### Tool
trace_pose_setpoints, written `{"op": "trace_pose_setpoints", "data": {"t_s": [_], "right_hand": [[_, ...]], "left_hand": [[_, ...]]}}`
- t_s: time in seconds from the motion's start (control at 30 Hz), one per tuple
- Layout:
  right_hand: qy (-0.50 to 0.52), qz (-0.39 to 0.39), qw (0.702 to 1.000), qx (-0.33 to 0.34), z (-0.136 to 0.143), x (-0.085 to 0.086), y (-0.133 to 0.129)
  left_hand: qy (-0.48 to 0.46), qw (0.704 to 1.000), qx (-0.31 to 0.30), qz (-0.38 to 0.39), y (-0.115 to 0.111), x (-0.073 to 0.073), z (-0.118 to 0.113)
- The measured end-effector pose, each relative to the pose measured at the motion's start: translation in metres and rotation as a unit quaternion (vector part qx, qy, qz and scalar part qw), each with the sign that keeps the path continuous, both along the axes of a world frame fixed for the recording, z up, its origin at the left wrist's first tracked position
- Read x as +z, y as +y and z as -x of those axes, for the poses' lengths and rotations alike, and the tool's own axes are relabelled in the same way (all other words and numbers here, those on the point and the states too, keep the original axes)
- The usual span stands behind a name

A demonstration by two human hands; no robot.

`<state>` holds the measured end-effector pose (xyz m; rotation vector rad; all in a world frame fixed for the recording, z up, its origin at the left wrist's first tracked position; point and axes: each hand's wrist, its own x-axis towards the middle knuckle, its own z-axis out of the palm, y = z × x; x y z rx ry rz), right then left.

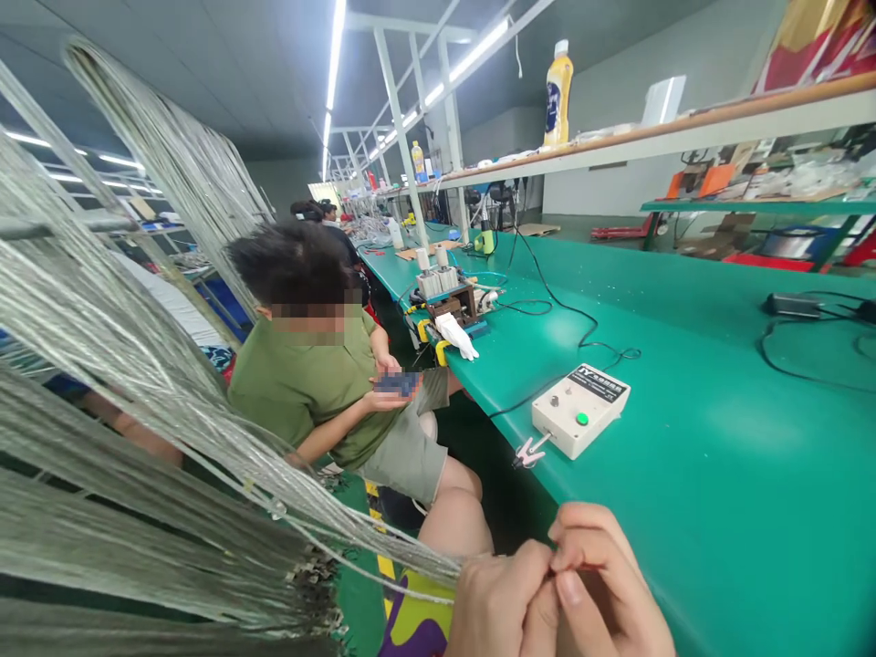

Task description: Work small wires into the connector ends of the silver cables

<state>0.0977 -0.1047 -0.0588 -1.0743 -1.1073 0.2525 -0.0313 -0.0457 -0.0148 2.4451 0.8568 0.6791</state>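
Observation:
My left hand (503,598) is closed at the bottom of the view. A bundle of thin silvery-grey cables (383,538) sweeps down from the left and ends at this hand, its ends hidden behind the fingers. Touching it, my right hand (606,575) is curled with thumb and fingertips pinched together against the left fingers. Whatever lies between the fingertips is too small or hidden to make out. Ahead of the hands, a white control box (580,420) with a green button sits on the green table (698,456), a small pink-handled clip (529,453) sticking out from it.
A seated person (307,365) at the left looks toward a phone-like device (397,385). Beyond the box stands a clamped bench fixture (444,297) with a white glove (456,336). Hanging cables (164,119) crowd the left. A shelf (636,137) carries a yellow-drink bottle (557,96).

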Motion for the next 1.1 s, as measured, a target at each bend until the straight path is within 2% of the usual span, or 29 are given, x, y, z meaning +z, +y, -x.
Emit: {"op": "trace_pose_setpoints", "data": {"t_s": [0.1, 0.2, 0.27, 0.33, 0.4, 0.5, 0.6, 0.7, 0.8, 0.87, 0.97, 1.03, 1.1], "right_hand": [[0.019, -0.032, 0.998, 0.042, -0.01, -0.011, -0.003], [0.063, -0.026, 0.997, 0.038, -0.015, -0.017, -0.004], [0.103, -0.025, 0.994, 0.032, -0.015, -0.017, -0.003], [0.136, -0.034, 0.99, 0.026, -0.013, -0.014, -0.003], [0.165, -0.037, 0.986, 0.004, -0.011, -0.008, -0.006], [0.191, -0.021, 0.981, -0.019, -0.006, 0.003, -0.012], [0.213, -0.004, 0.977, -0.009, -0.002, 0.013, -0.017], [0.259, -0.012, 0.966, -0.002, 0.001, 0.022, -0.013], [0.318, -0.056, 0.946, 0.005, -0.002, 0.025, -0.005], [0.34, -0.081, 0.937, -0.007, -0.008, 0.023, -0.003], [0.302, -0.084, 0.95, -0.01, -0.018, 0.019, -0.002], [0.269, -0.057, 0.96, 0.046, -0.02, 0.017, -0.002], [0.26, -0.026, 0.956, 0.135, -0.018, 0.016, 0.0]], "left_hand": [[-0.039, 0.997, -0.058, 0.019, 0.003, -0.007, 0.001], [-0.037, 0.993, -0.102, 0.037, 0.008, -0.018, 0.003], [-0.027, 0.993, -0.109, 0.03, 0.01, -0.025, 0.003], [-0.028, 0.996, -0.087, 0.015, 0.009, -0.026, 0.004], [-0.027, 0.995, -0.093, 0.029, 0.008, -0.019, 0.004], [-0.039, 0.978, -0.173, 0.111, 0.003, 0.002, 0.004], [-0.033, 0.976, -0.16, 0.145, -0.001, 0.018, 0.006], [0.0, 0.981, -0.124, 0.15, -0.007, 0.02, 0.008], [0.002, 0.977, -0.126, 0.171, -0.013, 0.016, 0.01], [-0.018, 0.968, -0.128, 0.214, -0.014, 0.014, 0.011], [-0.077, 0.939, -0.109, 0.315, -0.009, 0.013, 0.009], [-0.124, 0.911, -0.109, 0.379, -0.003, 0.013, 0.006], [-0.154, 0.879, -0.132, 0.431, 0.003, 0.012, 0.003]]}}
